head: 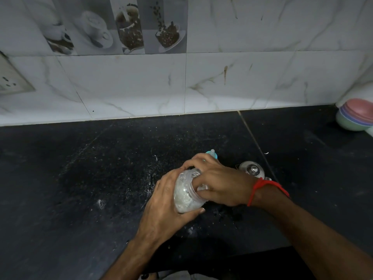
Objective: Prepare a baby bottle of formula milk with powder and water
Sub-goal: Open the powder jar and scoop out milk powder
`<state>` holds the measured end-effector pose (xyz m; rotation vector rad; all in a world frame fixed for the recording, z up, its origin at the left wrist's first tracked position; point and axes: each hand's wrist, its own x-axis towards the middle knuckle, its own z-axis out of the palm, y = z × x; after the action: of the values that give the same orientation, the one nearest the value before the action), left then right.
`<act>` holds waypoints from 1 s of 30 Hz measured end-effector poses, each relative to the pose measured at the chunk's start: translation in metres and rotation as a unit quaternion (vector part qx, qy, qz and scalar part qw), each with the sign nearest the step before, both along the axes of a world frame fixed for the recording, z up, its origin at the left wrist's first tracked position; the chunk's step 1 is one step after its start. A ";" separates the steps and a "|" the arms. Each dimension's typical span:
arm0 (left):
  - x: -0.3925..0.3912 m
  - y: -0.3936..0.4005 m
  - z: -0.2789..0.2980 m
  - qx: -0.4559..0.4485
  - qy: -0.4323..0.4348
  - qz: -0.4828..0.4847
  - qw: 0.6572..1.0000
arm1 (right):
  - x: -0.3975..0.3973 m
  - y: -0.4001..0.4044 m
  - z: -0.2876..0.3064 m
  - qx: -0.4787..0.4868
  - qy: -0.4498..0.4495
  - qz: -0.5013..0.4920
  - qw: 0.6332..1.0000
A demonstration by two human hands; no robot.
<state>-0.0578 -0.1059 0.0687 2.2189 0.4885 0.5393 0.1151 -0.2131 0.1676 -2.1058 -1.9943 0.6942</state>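
Far to my left a switch plate (12,78) sits on the marble-look wall tiles (222,81), with a strip of coffee-cup picture tiles (121,27) higher up. The black counter (80,178) runs below, dusted with white specks of powder (101,203) near the middle. My left hand (163,207) grips a clear plastic jar (186,195) of white powder, tipped over toward the right, my fingers (177,174) curled round its far side and my thumb pressed along its lower edge. My right hand (220,184) is at the jar's mouth, its fingers bent into and around the opening; whether they pinch anything inside I cannot tell. Just behind that hand the blue collar and pale teat of the baby bottle (212,153) peek out, standing on the counter. A red thread (262,186) circles my right wrist. Just beyond the wrist lies a shiny steel lid (252,169) with a knob. At the far right edge a stack of pastel bowls (355,116) rests by the wall
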 end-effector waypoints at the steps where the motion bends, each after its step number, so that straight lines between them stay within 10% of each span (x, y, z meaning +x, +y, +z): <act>1: 0.000 0.001 0.001 -0.005 -0.004 0.004 1.000 | 0.001 -0.001 0.002 -0.002 0.049 -0.030 0.998; 6: -0.002 0.008 0.003 -0.005 -0.015 0.031 0.999 | 0.005 -0.001 -0.002 0.114 0.100 -0.144 0.978; 13: 0.002 0.006 0.005 -0.006 -0.024 0.018 1.000 | -0.002 0.013 -0.015 0.253 -0.269 0.079 0.926; 18: 0.000 0.012 0.003 -0.003 -0.034 0.017 0.999 | 0.000 0.006 -0.011 0.112 -0.015 -0.073 0.991; 22: -0.003 0.020 -0.001 -0.004 -0.039 0.035 0.999 | 0.004 0.002 -0.010 0.111 0.207 -0.280 0.931; 30: -0.004 0.019 -0.008 -0.049 -0.028 0.049 0.997 | 0.005 -0.007 -0.022 0.123 0.324 -0.371 0.862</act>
<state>-0.0618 -0.0866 0.0608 2.0889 0.5856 0.6140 0.1204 -0.2202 0.1457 -1.8953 -0.7800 0.7796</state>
